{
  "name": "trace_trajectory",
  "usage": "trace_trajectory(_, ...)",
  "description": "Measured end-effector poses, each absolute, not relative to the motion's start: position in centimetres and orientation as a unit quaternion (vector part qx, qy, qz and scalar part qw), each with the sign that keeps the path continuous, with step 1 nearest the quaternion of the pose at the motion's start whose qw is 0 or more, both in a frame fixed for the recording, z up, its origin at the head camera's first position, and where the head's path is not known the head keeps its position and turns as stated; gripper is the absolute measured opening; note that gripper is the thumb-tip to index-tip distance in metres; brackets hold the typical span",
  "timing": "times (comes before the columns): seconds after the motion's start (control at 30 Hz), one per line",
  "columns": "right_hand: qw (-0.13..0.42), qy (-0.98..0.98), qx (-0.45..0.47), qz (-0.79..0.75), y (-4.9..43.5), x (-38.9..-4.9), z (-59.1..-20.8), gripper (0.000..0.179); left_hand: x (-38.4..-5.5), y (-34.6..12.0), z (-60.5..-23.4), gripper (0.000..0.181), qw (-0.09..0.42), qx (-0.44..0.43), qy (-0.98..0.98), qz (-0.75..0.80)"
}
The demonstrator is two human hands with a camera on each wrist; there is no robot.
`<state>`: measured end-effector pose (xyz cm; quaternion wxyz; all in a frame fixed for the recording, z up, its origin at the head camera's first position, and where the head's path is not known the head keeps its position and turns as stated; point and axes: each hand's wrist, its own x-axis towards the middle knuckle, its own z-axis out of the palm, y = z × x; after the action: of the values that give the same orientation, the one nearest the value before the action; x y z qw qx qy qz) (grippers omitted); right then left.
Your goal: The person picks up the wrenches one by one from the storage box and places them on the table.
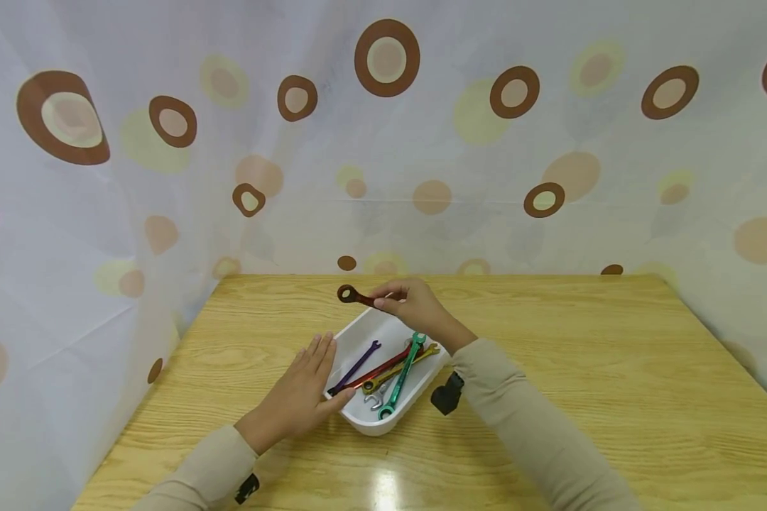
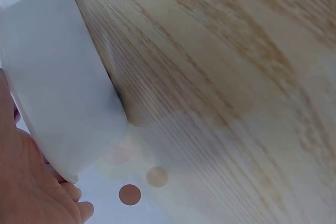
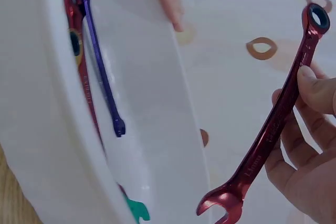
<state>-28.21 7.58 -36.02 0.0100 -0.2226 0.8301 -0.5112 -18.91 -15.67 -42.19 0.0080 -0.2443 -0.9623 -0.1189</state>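
Observation:
A dark red combination wrench (image 3: pixel 270 121) is pinched between the thumb and fingers of my right hand (image 1: pixel 412 306), raised over the far end of a white plastic tub (image 1: pixel 358 323). Its ring end points left in the head view; its open end shows in the right wrist view. My left hand (image 1: pixel 300 394) rests along the tub's left rim, fingers straight. Inside the tub lie a purple wrench (image 1: pixel 356 367), a red wrench (image 1: pixel 377 370), a yellow wrench (image 1: pixel 396 369), a green wrench (image 1: pixel 404 376) and a silver wrench (image 1: pixel 375 401), overlapping one another.
The tub stands on a wood-grain table (image 1: pixel 581 376). A white sheet (image 1: pixel 441 156) printed with brown and yellow circles hangs behind and beside it. Black camera mounts (image 1: pixel 447 394) sit at both wrists.

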Motion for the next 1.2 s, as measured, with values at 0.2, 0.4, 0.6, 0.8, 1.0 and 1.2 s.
trace_trajectory(0.2, -0.018, 0.817, -0.199, -0.542, 9.1, -27.6, -34.6, 0.019, -18.9, -15.7, -42.2, 0.090, 0.013, -0.246, -0.962, -0.120)
trace_trajectory(0.4, -0.012, 0.800, -0.155, -0.580, 11.4, -26.8, -33.4, 0.023, -18.9, -15.8, -42.3, 0.090, 0.020, -0.250, -0.961, -0.117)
trace_trajectory(0.6, 0.013, 0.778, -0.117, -0.617, 14.2, -26.0, -33.2, 0.028, -18.9, -15.8, -42.3, 0.090, 0.024, -0.251, -0.961, -0.110)
trace_trajectory(0.8, 0.044, 0.757, -0.085, -0.646, 17.1, -25.1, -34.1, 0.028, -18.9, -15.7, -42.4, 0.090, 0.027, -0.252, -0.961, -0.109)
trace_trajectory(1.0, 0.074, 0.749, -0.053, -0.656, 19.8, -24.0, -35.9, 0.031, -18.9, -15.7, -42.5, 0.090, 0.030, -0.253, -0.960, -0.115)
trace_trajectory(1.2, 0.091, 0.748, -0.016, -0.657, 21.6, -23.3, -38.8, 0.032, -19.0, -15.7, -42.4, 0.089, 0.027, -0.249, -0.961, -0.115)
